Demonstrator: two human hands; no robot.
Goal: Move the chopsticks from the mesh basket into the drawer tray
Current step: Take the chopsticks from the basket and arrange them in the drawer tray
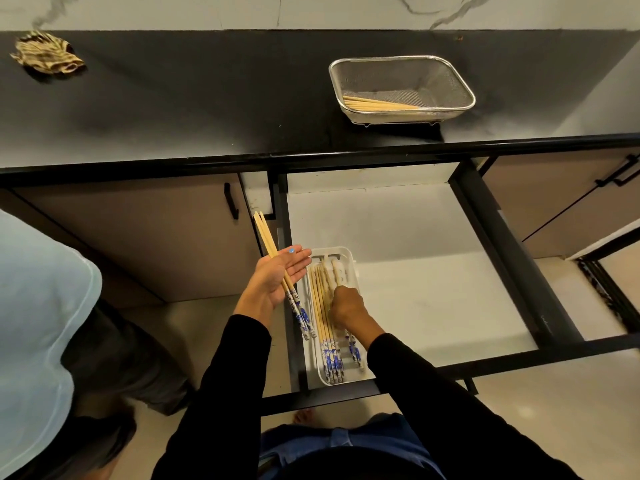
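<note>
My left hand [277, 278] is lying palm up with the fingers straight and spread loose, just beside the left wall of the open drawer [415, 271]; a small bunch of chopsticks [268, 244] is resting across that palm, the bare wooden tips pointing toward eleven o'clock and the blue-and-white patterned ends hanging out toward five o'clock, past the heel of the hand; the fingers are not curling round them. My right hand [346, 306] is reaching down into the white drawer tray [348, 259], fingers curled and pinching the sticks lying there; how many I am pinching I cannot tell, since the knuckles are hiding the fingertips. The chopsticks in the tray [323, 313] are lying side by side, tips toward twelve o'clock and patterned ends toward six; the tray itself is sitting in the drawer's near left corner, at about seven o'clock on the drawer floor. At one o'clock from my hands, up on the black counter [190, 98], the mesh basket [450, 77] is still holding a few chopsticks [377, 104] along its near side, lying roughly nine to three. A striped cloth [46, 53] is sitting crumpled at ten o'clock on the counter; a person in a pale blue shirt [34, 323] is standing at my nine o'clock.
</note>
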